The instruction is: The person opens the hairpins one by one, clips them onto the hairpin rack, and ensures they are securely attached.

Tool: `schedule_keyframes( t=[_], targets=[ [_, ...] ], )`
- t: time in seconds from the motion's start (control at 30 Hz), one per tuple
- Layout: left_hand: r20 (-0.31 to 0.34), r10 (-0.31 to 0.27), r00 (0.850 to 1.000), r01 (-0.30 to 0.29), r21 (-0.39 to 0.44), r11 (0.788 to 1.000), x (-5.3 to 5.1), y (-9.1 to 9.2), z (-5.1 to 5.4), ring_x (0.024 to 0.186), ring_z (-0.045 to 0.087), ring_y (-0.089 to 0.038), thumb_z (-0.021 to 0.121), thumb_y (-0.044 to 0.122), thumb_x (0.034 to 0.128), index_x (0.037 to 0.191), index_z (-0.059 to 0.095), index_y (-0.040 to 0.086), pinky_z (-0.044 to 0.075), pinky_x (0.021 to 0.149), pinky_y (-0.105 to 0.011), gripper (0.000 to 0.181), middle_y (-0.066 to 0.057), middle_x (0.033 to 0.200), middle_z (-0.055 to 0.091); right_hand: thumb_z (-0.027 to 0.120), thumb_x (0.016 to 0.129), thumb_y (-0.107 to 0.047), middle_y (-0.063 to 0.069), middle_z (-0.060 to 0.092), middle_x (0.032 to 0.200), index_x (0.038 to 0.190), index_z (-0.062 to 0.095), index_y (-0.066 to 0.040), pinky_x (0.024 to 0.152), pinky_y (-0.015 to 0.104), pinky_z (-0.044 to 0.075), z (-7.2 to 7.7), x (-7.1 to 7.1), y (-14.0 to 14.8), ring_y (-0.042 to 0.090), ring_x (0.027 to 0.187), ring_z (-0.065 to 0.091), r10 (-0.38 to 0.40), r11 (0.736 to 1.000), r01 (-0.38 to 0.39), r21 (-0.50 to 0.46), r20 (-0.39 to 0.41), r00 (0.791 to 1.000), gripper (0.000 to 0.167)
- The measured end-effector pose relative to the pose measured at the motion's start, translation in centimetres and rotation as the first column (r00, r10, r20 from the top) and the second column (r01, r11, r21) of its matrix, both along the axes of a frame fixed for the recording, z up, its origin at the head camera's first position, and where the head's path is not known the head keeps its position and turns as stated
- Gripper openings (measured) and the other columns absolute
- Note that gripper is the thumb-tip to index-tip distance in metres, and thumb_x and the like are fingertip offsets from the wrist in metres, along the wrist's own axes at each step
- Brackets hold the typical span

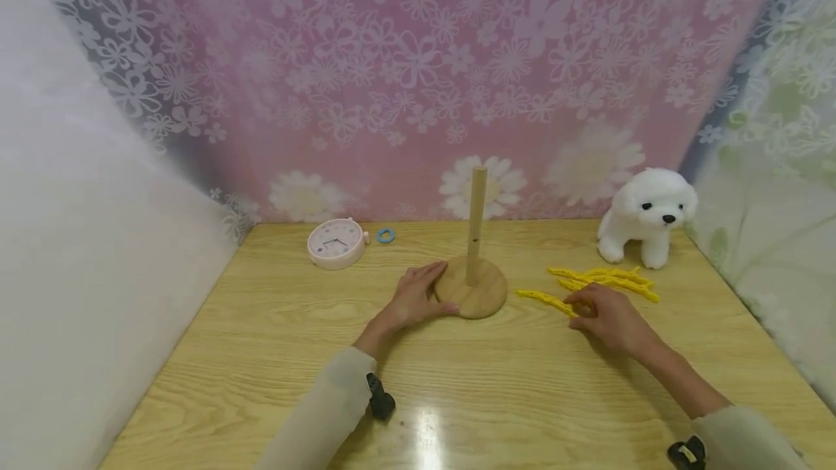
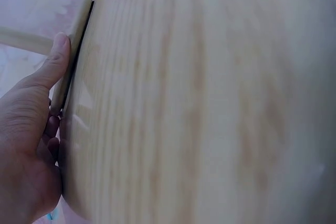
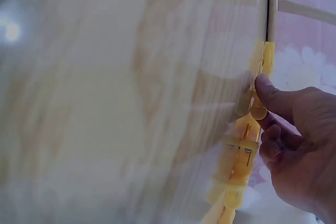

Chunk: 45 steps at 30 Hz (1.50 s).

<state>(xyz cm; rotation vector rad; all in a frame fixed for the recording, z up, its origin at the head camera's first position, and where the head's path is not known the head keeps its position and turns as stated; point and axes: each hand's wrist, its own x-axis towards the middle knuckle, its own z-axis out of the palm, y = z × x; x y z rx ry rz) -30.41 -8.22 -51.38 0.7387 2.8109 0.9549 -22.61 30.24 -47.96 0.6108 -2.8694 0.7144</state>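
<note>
Head view: your left hand (image 1: 414, 299) grips a bare, round-based wooden stand (image 1: 473, 271); your right hand (image 1: 607, 319) finger-pinches a knobbly yellow strip (image 1: 545, 298). Seemingly early: other strips (image 1: 607, 279) lie loose.

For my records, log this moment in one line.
left hand: holds wooden stand; right hand: pinches yellow strip; other yellow strips: beyond right hand

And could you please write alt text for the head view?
A person's left hand grips a wooden stand's base; the right hand pinches a yellow piece near others. Farther back are a clock, blue ring and plush dog.
</note>
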Motion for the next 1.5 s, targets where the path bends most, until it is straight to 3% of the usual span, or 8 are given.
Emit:
schedule_keyframes(
  t=[0.3,0.47,0.53,0.7,1.0,1.23,1.5],
  targets=[
    [0.03,0.006,1.0,-0.005,-0.012,1.0,0.4,-0.1,0.3,0.145,0.033,-0.027,0.079,0.057,0.0878,0.166,0.031,0.021,0.027,0.118,-0.049,0.099,0.003,0.17,0.031,0.076,0.093,-0.001,0.013,0.071,0.112,0.119,0.067,0.0,0.07,0.033,0.052,0.1,-0.1,-0.7,0.016,0.086,0.063,0.046,0.998,-0.047,-0.049,-0.012,0.999,0.028],
    [0.026,0.006,1.0,-0.005,-0.018,1.0,0.3,-0.1,0.3,0.145,0.033,-0.027,0.078,0.058,0.0887,0.166,0.03,0.022,0.027,0.119,-0.049,0.098,0.003,0.17,0.03,0.063,0.101,0.002,0.01,0.066,0.102,0.123,0.062,0.004,0.064,0.028,0.046,0.4,-0.1,-1.2,0.011,0.076,0.054,0.058,0.99,-0.067,-0.124,-0.074,0.996,0.022],
    [0.021,0.005,1.0,-0.005,-0.022,1.0,0.2,-0.1,0.3,0.146,0.032,-0.027,0.077,0.057,0.0891,0.166,0.03,0.022,0.026,0.12,-0.05,0.097,0.003,0.17,0.03,0.057,0.105,0.001,0.012,0.063,0.103,0.125,0.059,0.007,0.067,0.032,0.047,0.6,-0.1,-1.5,0.015,0.079,0.054,0.054,0.985,-0.068,-0.159,-0.088,0.995,0.021],
    [0.006,0.0,1.0,0.0,-0.035,0.999,0.2,0.0,0.4,0.145,0.034,-0.028,0.076,0.057,0.0901,0.166,0.031,0.021,0.026,0.119,-0.049,0.096,0.002,0.17,0.031,0.046,0.111,-0.005,0.027,0.057,0.124,0.136,0.052,0.01,0.08,0.042,0.052,1.2,-0.1,-1.9,0.035,0.101,0.061,0.024,0.971,-0.034,-0.235,-0.044,0.999,0.03],
    [0.014,-0.004,1.0,0.004,-0.03,1.0,0.3,-0.1,0.5,0.145,0.033,-0.028,0.075,0.058,0.0902,0.166,0.03,0.021,0.028,0.118,-0.05,0.096,0.001,0.17,0.03,0.05,0.108,0.002,0.025,0.063,0.112,0.131,0.056,0.012,0.071,0.034,0.051,2.0,-0.6,-2.6,0.029,0.088,0.061,-0.044,0.966,0.034,-0.255,-0.035,0.998,0.026],
    [0.009,-0.001,1.0,0.002,-0.031,1.0,0.2,-0.2,0.3,0.146,0.032,-0.027,0.076,0.058,0.0899,0.166,0.03,0.021,0.028,0.118,-0.049,0.096,0.002,0.17,0.03,0.054,0.106,0.003,0.024,0.065,0.122,0.132,0.061,0.006,0.08,0.047,0.053,1.9,-1.1,-3.2,0.034,0.1,0.063,-0.06,0.973,0.045,-0.227,-0.059,0.996,0.027],
    [0.001,-0.003,1.0,0.003,-0.025,1.0,0.3,0.0,0.5,0.145,0.034,-0.028,0.076,0.057,0.09,0.166,0.032,0.021,0.028,0.117,-0.05,0.095,0.002,0.169,0.032,0.064,0.098,0.009,0.023,0.071,0.107,0.117,0.07,0.008,0.077,0.052,0.055,1.9,-1.8,-4.2,0.035,0.092,0.066,-0.074,0.984,0.049,-0.17,-0.143,0.987,0.02]
  ],
)
